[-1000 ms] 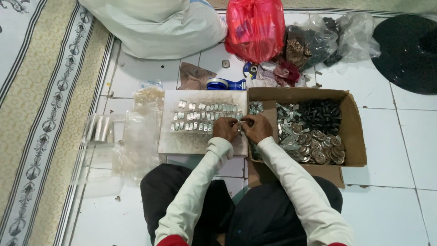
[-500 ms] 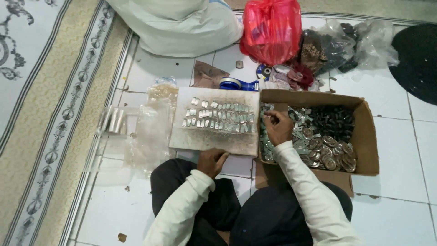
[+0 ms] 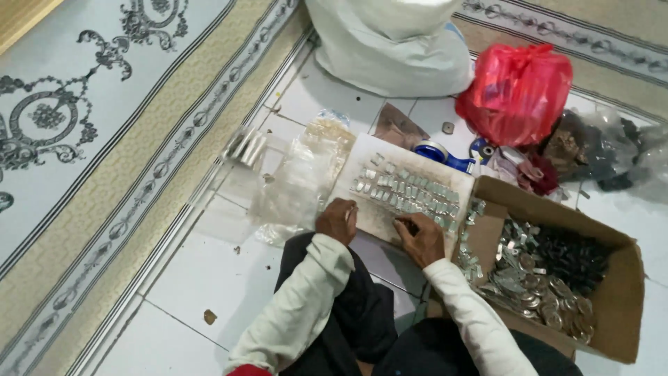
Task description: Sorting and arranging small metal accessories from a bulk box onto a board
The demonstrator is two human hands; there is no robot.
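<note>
Mid-frame, both hands rest on the white board (image 3: 379, 219): left hand (image 3: 337, 220) loosely curled, right hand (image 3: 419, 239) pinching a small metal piece (image 3: 403, 223).

Head view, steeply down, floor-close

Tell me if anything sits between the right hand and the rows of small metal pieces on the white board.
Nothing visible does. The right hand already rests on the white board, fingertips at the nearest metal pieces.

- Metal pieces (image 3: 407, 191) lay in rows on a board (image 3: 369, 219) on the floor (image 3: 209, 271).
- A cardboard box (image 3: 616, 306) sat right of it.
- Bags (image 3: 515, 90) lay behind both.
</note>
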